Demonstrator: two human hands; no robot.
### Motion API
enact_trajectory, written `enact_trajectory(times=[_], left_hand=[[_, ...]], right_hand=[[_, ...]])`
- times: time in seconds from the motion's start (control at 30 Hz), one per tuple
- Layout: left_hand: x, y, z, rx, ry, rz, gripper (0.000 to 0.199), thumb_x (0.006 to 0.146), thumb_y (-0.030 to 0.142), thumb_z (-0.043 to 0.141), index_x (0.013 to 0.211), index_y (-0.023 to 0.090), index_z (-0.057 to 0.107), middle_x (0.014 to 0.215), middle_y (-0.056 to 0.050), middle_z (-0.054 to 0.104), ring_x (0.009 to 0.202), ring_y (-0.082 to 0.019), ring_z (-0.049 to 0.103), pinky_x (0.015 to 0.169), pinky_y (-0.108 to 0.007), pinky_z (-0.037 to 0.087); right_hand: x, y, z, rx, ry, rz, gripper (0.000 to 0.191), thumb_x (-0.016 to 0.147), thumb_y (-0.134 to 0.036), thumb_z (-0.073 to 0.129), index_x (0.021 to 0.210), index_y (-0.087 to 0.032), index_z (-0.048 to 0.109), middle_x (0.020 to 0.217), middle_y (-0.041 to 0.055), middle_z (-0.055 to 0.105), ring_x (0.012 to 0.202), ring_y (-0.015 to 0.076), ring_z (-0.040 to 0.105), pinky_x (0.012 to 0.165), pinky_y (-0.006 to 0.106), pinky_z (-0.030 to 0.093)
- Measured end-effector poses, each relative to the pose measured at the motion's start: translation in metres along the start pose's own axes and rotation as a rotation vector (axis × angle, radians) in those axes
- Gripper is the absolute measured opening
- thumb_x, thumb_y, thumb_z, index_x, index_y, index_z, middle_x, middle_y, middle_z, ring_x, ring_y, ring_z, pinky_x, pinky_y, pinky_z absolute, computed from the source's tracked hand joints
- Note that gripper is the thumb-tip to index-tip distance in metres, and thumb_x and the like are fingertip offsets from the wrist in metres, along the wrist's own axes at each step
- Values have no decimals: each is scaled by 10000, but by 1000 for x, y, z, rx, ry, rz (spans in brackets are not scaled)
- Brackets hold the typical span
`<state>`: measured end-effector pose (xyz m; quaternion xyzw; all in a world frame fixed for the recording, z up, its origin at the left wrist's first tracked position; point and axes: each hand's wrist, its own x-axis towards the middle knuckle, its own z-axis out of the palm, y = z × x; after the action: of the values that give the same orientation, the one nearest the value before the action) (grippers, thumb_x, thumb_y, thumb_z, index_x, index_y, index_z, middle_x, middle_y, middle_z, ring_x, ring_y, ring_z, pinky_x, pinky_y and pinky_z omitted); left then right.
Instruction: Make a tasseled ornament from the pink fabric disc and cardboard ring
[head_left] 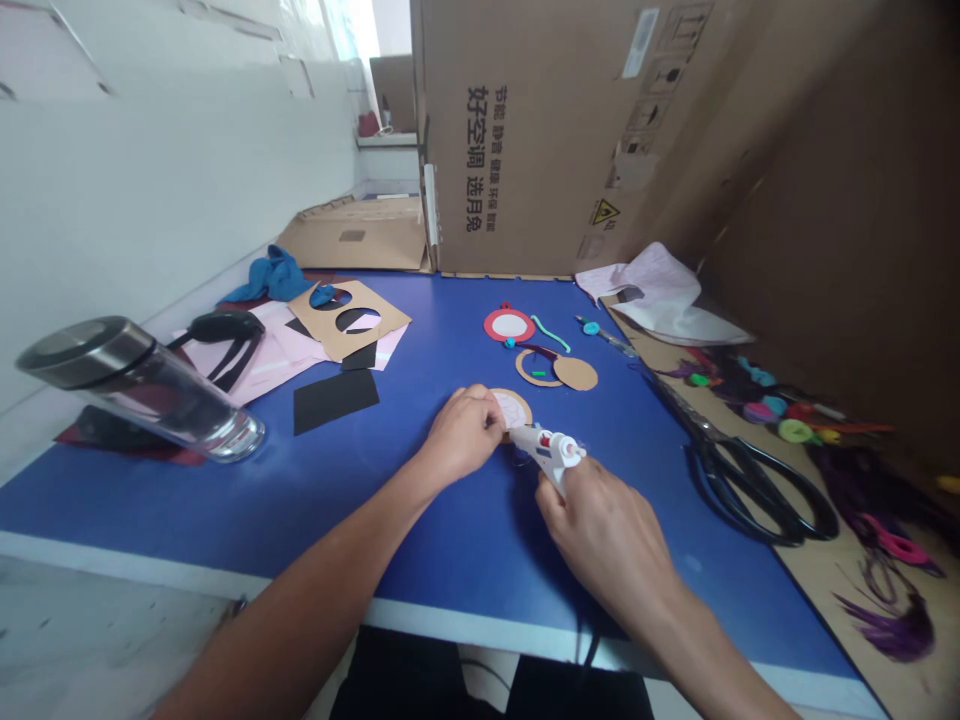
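My right hand (609, 520) is closed around the handle of a white hot glue gun (553, 450). The gun's nozzle points left, at the near edge of a small round cardboard piece (529, 408) with pale, marked paper (511, 410) on its face. Curled fingers of my left hand (466, 428) grip the left side of that piece and hide part of it. Just beyond lie a cardboard ring (523, 370), a plain cardboard disc (576, 374) and a red-rimmed white round piece (510, 325).
Large black scissors (750, 480) and a compass (607, 337) lie to the right. A glass bottle (202, 400), black card (337, 401) and cardboard with round holes (352, 345) are at left. A big cardboard box (555, 130) stands behind.
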<state>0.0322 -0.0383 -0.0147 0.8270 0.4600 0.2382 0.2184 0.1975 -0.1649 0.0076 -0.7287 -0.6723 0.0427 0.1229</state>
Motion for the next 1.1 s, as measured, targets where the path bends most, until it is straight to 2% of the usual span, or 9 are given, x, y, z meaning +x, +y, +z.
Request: enact_trajectory(times=[0.63, 0.83, 1.1], left_hand=[[1, -1, -2, -27, -11, 2, 239, 871, 57, 612, 725, 220, 708, 1011, -38, 737, 1005, -220, 662, 998, -392, 486], [1, -6, 0, -49, 0, 7, 228, 863, 59, 624, 757, 225, 738, 1023, -30, 737, 1006, -211, 664, 1000, -375, 494], [1, -14, 9, -52, 37, 17, 237, 854, 63, 678, 880, 251, 820, 1054, -30, 724, 1031, -217, 652, 997, -378, 515]], right_hand=[[-4, -2, 1, 26, 1, -25, 230, 1009, -270, 465, 973, -159, 663, 791, 112, 717, 646, 232, 653, 607, 327, 248], [-15, 8, -10, 79, 55, 3, 284, 1007, -367, 451, 907, -196, 654, 620, 51, 597, 549, 223, 577, 560, 318, 241], [-30, 25, -20, 220, 64, 99, 330, 973, -468, 427, 758, -251, 553, 637, 56, 615, 530, 217, 557, 554, 314, 352]])
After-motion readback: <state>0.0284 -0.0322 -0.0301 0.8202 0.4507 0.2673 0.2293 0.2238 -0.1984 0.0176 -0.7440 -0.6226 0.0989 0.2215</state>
